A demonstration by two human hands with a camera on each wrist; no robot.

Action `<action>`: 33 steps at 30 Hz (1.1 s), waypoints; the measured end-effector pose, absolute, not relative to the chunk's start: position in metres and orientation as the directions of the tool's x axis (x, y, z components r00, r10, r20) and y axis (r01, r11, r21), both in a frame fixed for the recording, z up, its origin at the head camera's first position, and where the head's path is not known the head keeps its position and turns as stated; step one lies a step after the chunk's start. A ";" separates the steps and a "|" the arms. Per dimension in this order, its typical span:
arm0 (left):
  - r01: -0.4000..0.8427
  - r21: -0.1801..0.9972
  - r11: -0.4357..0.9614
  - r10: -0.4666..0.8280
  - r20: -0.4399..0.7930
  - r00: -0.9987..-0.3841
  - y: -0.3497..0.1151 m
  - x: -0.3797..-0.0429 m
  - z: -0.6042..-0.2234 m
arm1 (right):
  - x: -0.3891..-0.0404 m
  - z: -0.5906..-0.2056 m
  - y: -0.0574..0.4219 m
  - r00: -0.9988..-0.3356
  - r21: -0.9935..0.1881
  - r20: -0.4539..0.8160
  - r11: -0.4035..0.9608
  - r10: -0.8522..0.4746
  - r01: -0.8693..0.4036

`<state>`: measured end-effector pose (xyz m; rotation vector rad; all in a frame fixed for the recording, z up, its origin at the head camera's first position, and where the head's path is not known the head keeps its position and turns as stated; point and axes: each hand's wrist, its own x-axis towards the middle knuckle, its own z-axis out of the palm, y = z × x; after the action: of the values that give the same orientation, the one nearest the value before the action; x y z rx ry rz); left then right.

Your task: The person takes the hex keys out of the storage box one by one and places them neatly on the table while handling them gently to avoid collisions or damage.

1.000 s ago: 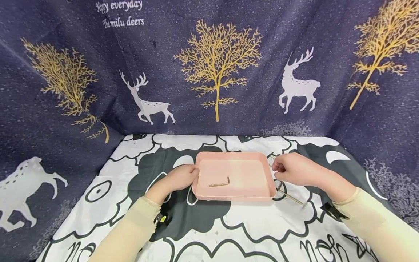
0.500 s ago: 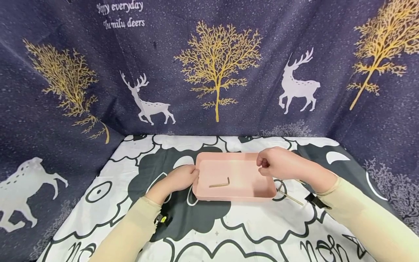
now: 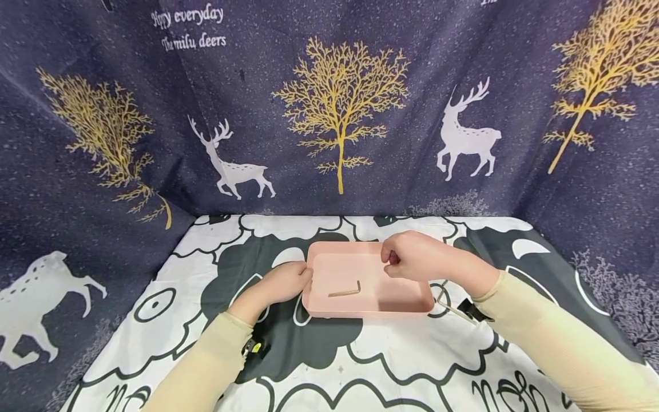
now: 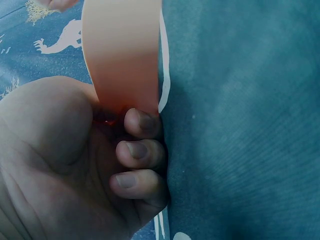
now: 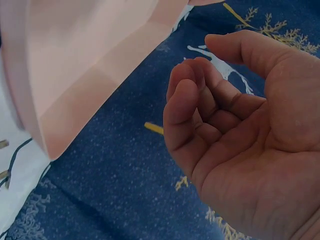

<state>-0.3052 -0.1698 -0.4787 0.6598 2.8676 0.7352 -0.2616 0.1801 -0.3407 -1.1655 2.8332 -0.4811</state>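
Observation:
A shallow pink rectangular tray rests on the cloth in the head view, with a brass-coloured hex key lying inside it. My left hand holds the tray's left end. In the left wrist view, its curled fingertips and thumb are around the tray wall. Over the right half of the tray hovers my right hand. Its fingers are loosely bent, the thumb stands apart from them, and nothing is between them in the right wrist view.
Another hex key lies on the patterned black-and-white cloth, just right of the tray and partly hidden by the right sleeve. Behind the table hangs a dark blue curtain with deer and trees.
My right hand has moved left, from beside the tray's right end to above its inside. The left hand, the tray and the hex key in it have stayed put.

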 end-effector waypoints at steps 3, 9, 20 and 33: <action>0.383 0.476 0.792 0.433 0.005 -0.901 -0.172 -0.308 -0.487 | -0.262 -0.344 0.174 -0.696 -0.294 0.082 0.650 -0.713 -0.701; 0.382 0.486 0.786 0.438 -0.002 -0.899 -0.170 -0.300 -0.477 | -0.263 -0.349 0.164 -0.679 -0.285 0.063 0.639 -0.731 -0.715; 0.324 0.483 0.813 0.390 -0.039 -0.920 -0.158 -0.279 -0.442 | -0.263 -0.354 0.151 -0.659 -0.227 0.038 0.636 -0.751 -0.738; 0.367 0.484 0.794 0.420 0.000 -0.908 -0.169 -0.299 -0.471 | -0.264 -0.363 0.133 -0.600 -0.131 0.036 0.592 -0.799 -0.795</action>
<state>-0.2987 -0.1687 -0.4712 0.6325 2.8734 0.7412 -0.2637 0.1329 -0.3632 -1.3923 2.7791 -0.2088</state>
